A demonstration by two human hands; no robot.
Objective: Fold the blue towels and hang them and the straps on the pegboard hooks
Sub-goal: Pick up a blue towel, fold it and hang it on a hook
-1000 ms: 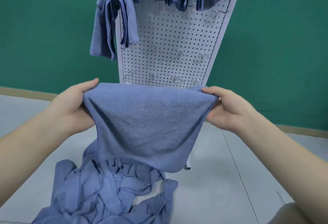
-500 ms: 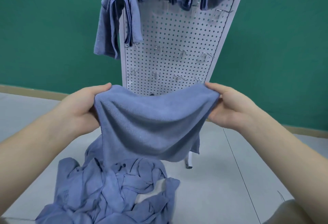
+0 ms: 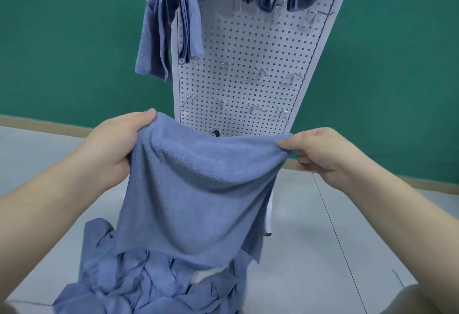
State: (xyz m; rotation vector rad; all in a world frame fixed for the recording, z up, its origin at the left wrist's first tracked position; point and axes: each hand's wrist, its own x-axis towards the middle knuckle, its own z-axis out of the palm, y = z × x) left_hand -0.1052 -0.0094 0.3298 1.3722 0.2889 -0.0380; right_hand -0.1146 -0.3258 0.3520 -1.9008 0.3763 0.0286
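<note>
Holding a soft blue terry towel [image 3: 198, 197] stretched before the white perforated pegboard [image 3: 250, 47], left hand [image 3: 114, 149] and right hand [image 3: 320, 152] each pinching a top corner. Risking a crooked fold from uneven tension, or dragging the hem through the crumpled blue towel pile [image 3: 149, 281] below.

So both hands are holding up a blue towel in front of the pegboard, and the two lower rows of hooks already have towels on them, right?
Not quite. The head view shows both hands, left and right, holding the blue towel before the pegboard, but the lower hooks are bare.
</note>
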